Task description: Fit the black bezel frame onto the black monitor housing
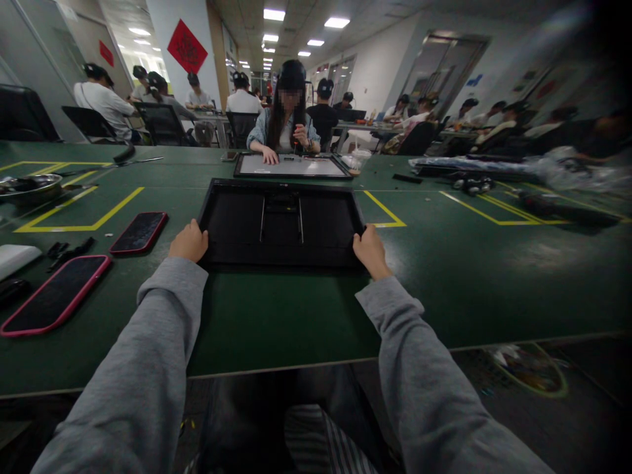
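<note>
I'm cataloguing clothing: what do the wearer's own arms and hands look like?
The left sleeve and right sleeve are long, mottled grey and without visible markings, with wide, loose cuffs. The left hand and right hand are ungloved.

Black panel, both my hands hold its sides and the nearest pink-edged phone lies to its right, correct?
Not quite: the nearest pink-edged phone lies left of the black panel, as the head view shows. Your left hand and right hand do hold its sides.

Heathered grey sleeves [143, 355], loose wide cuffs [172, 280]
</note>
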A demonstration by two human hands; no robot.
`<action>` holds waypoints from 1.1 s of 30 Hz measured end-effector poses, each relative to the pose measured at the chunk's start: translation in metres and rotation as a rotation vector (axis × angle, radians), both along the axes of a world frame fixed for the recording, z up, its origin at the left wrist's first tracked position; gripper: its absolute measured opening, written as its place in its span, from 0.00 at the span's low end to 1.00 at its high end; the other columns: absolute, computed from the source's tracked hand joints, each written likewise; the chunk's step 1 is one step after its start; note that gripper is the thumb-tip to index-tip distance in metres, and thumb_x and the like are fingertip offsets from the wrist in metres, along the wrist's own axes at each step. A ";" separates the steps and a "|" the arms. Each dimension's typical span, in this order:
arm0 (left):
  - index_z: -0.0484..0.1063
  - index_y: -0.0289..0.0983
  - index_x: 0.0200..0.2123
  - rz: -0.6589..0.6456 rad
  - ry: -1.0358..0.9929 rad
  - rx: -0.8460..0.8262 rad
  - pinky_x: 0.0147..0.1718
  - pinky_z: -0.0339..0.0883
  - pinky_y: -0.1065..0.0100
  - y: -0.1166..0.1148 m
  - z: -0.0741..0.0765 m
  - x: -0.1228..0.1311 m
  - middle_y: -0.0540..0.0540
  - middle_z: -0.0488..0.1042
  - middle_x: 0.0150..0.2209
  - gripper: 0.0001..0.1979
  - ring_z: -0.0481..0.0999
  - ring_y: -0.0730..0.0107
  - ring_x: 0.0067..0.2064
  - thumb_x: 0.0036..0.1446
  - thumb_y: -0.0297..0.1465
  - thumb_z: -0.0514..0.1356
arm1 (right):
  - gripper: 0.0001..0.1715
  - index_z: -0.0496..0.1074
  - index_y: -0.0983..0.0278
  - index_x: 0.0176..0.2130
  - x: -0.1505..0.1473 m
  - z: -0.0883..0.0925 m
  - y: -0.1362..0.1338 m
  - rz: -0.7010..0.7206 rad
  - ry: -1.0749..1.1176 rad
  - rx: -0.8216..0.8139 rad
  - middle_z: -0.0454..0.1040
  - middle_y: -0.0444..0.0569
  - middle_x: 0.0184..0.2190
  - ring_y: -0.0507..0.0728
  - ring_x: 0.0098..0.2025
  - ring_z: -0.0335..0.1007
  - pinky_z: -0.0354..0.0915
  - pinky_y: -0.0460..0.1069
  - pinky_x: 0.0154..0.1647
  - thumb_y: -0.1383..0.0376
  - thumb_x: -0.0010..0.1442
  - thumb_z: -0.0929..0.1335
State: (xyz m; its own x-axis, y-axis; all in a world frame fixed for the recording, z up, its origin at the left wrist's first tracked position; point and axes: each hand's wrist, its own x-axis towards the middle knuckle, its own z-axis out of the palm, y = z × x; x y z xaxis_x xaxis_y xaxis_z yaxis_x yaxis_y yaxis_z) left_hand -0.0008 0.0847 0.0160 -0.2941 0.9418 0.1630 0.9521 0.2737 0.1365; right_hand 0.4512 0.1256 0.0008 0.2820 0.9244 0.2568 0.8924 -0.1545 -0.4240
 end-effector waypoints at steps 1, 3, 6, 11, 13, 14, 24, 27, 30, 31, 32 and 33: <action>0.58 0.24 0.64 0.001 0.000 -0.001 0.54 0.67 0.50 0.000 0.000 0.000 0.23 0.70 0.58 0.30 0.73 0.42 0.58 0.65 0.37 0.45 | 0.30 0.58 0.76 0.64 0.000 0.000 0.000 -0.001 -0.002 -0.001 0.71 0.71 0.58 0.69 0.59 0.70 0.64 0.59 0.58 0.65 0.67 0.59; 0.58 0.24 0.64 0.002 0.001 -0.002 0.55 0.67 0.50 -0.001 0.002 0.002 0.23 0.70 0.58 0.30 0.73 0.42 0.58 0.65 0.37 0.45 | 0.30 0.58 0.76 0.64 -0.001 0.000 0.000 0.002 -0.003 0.003 0.71 0.71 0.58 0.69 0.59 0.70 0.64 0.59 0.58 0.65 0.67 0.59; 0.57 0.24 0.65 0.004 -0.003 -0.006 0.55 0.67 0.49 -0.003 0.004 0.003 0.23 0.70 0.59 0.30 0.73 0.42 0.59 0.65 0.36 0.45 | 0.30 0.58 0.75 0.64 -0.001 0.000 0.000 0.001 -0.004 0.011 0.71 0.70 0.58 0.69 0.58 0.71 0.64 0.59 0.57 0.65 0.67 0.60; 0.56 0.23 0.66 0.006 -0.015 -0.021 0.56 0.66 0.48 -0.004 0.005 0.004 0.24 0.69 0.59 0.31 0.72 0.40 0.59 0.66 0.37 0.45 | 0.30 0.58 0.76 0.64 0.000 0.000 -0.001 0.005 0.001 0.010 0.71 0.70 0.57 0.70 0.58 0.71 0.65 0.59 0.57 0.64 0.67 0.60; 0.55 0.23 0.66 0.005 -0.014 -0.019 0.56 0.66 0.48 -0.003 0.004 0.003 0.24 0.69 0.59 0.32 0.72 0.39 0.60 0.66 0.37 0.45 | 0.30 0.58 0.76 0.64 0.000 0.001 -0.001 0.005 -0.001 0.005 0.71 0.70 0.58 0.70 0.58 0.70 0.64 0.59 0.57 0.64 0.68 0.60; 0.55 0.23 0.66 0.004 -0.012 -0.017 0.56 0.66 0.48 -0.002 0.003 0.002 0.24 0.69 0.59 0.32 0.72 0.39 0.60 0.66 0.37 0.45 | 0.30 0.58 0.76 0.65 0.000 0.001 -0.001 0.003 -0.003 0.003 0.71 0.70 0.58 0.70 0.59 0.70 0.64 0.59 0.57 0.64 0.68 0.60; 0.55 0.23 0.66 -0.002 -0.007 -0.007 0.55 0.66 0.49 0.000 0.000 -0.001 0.24 0.69 0.60 0.32 0.72 0.39 0.59 0.65 0.37 0.45 | 0.30 0.58 0.76 0.64 -0.001 0.000 -0.001 -0.001 0.002 0.005 0.71 0.70 0.58 0.70 0.59 0.70 0.64 0.58 0.58 0.64 0.67 0.59; 0.54 0.21 0.66 -0.008 -0.009 -0.008 0.55 0.66 0.48 0.000 0.001 0.000 0.24 0.69 0.60 0.32 0.72 0.38 0.59 0.66 0.37 0.44 | 0.30 0.58 0.76 0.64 0.000 -0.001 0.000 0.004 0.003 0.014 0.70 0.70 0.58 0.69 0.59 0.70 0.64 0.58 0.58 0.64 0.67 0.59; 0.54 0.21 0.67 -0.004 0.001 -0.012 0.56 0.66 0.49 -0.002 0.001 0.001 0.24 0.69 0.60 0.32 0.72 0.40 0.60 0.66 0.37 0.44 | 0.31 0.57 0.77 0.64 0.001 -0.003 0.001 0.007 0.004 0.026 0.70 0.71 0.59 0.70 0.59 0.70 0.64 0.58 0.58 0.64 0.67 0.59; 0.54 0.22 0.67 0.000 0.006 -0.014 0.57 0.66 0.50 -0.002 0.002 0.002 0.24 0.69 0.59 0.32 0.72 0.41 0.60 0.66 0.36 0.45 | 0.31 0.57 0.77 0.64 0.001 -0.003 0.001 0.007 0.004 0.028 0.70 0.71 0.59 0.70 0.59 0.70 0.64 0.59 0.58 0.64 0.67 0.60; 0.55 0.22 0.67 0.005 0.010 -0.016 0.57 0.66 0.51 -0.002 0.002 0.002 0.24 0.69 0.59 0.32 0.72 0.42 0.60 0.66 0.36 0.45 | 0.31 0.58 0.77 0.64 0.001 -0.003 0.001 0.007 0.005 0.029 0.70 0.71 0.59 0.70 0.59 0.70 0.64 0.59 0.58 0.64 0.67 0.60; 0.55 0.22 0.67 0.008 0.014 -0.017 0.57 0.66 0.51 -0.003 0.003 0.003 0.24 0.69 0.60 0.32 0.72 0.43 0.60 0.66 0.36 0.45 | 0.31 0.58 0.77 0.64 0.001 -0.003 0.001 0.006 0.006 0.029 0.70 0.71 0.58 0.70 0.59 0.70 0.64 0.59 0.58 0.64 0.67 0.60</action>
